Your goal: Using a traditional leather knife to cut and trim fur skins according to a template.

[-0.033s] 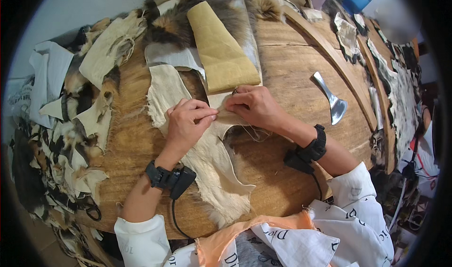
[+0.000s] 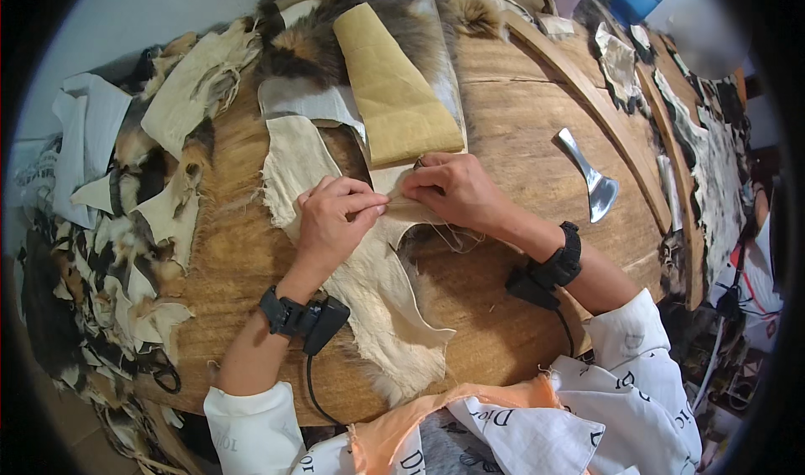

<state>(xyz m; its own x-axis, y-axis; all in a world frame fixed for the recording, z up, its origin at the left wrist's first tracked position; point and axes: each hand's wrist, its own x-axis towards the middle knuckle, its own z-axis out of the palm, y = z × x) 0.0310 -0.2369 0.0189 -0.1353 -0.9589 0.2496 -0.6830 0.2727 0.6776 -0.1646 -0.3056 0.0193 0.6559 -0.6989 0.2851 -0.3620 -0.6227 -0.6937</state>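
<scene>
My left hand [image 2: 331, 219] pinches the seam edge of a long pale hide piece [image 2: 386, 324], thumb and forefinger together at the middle of the wooden board. Just to its right, my right hand [image 2: 457, 190] has its fingers curled closed at that seam, with fine thread loops [image 2: 453, 240] hanging below; what exactly its fingertips grip is too small to tell. A folded yellow paper piece [image 2: 394, 98] lies just above both hands, over dark brown fur [image 2: 310, 47] and pale backing [image 2: 302, 98].
Fur and hide scraps [image 2: 159, 232] pile along the left, with more hides [image 2: 717, 181] along the right edge. A metal axe-shaped blade [image 2: 602, 192] lies right of my hands on the wooden board [image 2: 226, 341], beside long wooden strips [image 2: 587, 98]. A blue jar [image 2: 633, 1] stands at the back.
</scene>
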